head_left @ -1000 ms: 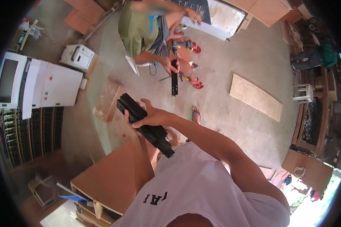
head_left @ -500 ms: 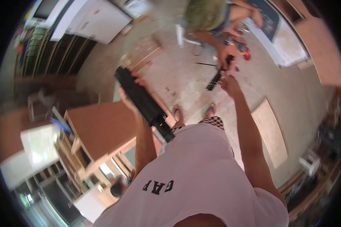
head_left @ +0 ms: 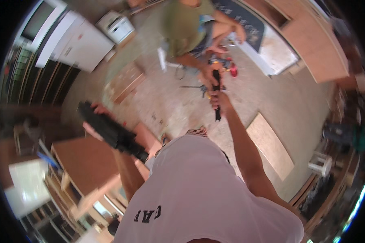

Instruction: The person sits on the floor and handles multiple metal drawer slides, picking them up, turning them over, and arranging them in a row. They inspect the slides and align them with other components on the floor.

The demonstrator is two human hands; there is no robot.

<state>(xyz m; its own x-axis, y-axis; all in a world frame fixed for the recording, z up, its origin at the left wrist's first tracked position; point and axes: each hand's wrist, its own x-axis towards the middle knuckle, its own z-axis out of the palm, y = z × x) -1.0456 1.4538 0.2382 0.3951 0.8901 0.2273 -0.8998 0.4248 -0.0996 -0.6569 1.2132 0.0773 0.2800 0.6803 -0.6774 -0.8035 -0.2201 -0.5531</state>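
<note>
Black, long, metal-looking bars, bundled together, are held at a slant out to the person's left, with the left hand wrapped around the bundle from beneath and fingers showing along its far edge. Farther forward, a single slim black bar is gripped along its lower half by the right hand, at the end of an outstretched arm, a short end being left free below the fist. Its upper part is met by the hand of a seated co-worker in an olive-green T-shirt; whether that grip is being loosened cannot be told through the blur. A handover of the single bar seems to be in hand, with the bar most likely being received. For the next move, a firm right-hand hold before the other hand lets go would be called for, with the bundle kept steady. Beyond the right arm, a pale, flat wooden board is seen lying on the grey concrete floor.
</note>
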